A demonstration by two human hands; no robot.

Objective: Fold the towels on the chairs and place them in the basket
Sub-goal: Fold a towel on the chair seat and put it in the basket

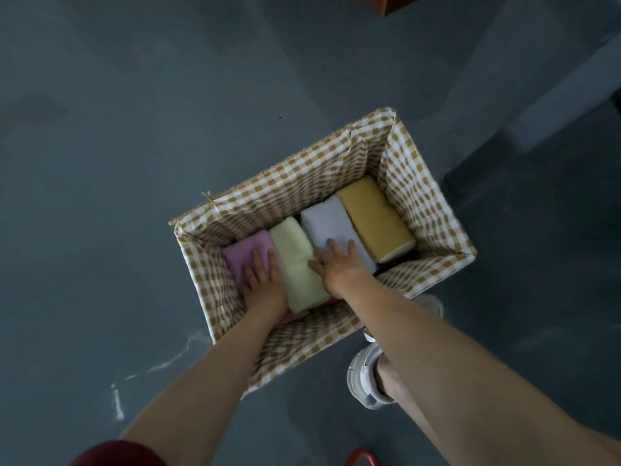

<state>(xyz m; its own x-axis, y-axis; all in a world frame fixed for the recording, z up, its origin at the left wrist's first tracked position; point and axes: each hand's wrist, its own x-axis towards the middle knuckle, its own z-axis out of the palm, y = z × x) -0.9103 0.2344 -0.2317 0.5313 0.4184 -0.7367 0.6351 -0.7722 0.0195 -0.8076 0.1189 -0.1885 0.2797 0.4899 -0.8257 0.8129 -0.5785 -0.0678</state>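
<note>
A rectangular basket [433, 210] with a tan-and-white checked lining stands on the dark floor. Inside it several folded towels lie side by side: a purple towel [243, 253], a pale yellow towel [295, 260], a white towel [327, 222] and a mustard towel [374, 216]. My left hand [262, 284] lies flat on the purple towel, fingers straight. My right hand [339, 264] presses flat across the white towel and the edge of the pale yellow one, fingers spread.
The basket sits on a grey floor [117, 196] with white scuff marks at the lower left. My foot in a white sandal [366, 375] stands just right of the basket's near corner. A red object [361, 457] shows at the bottom edge, an orange one [393, 3] at the top.
</note>
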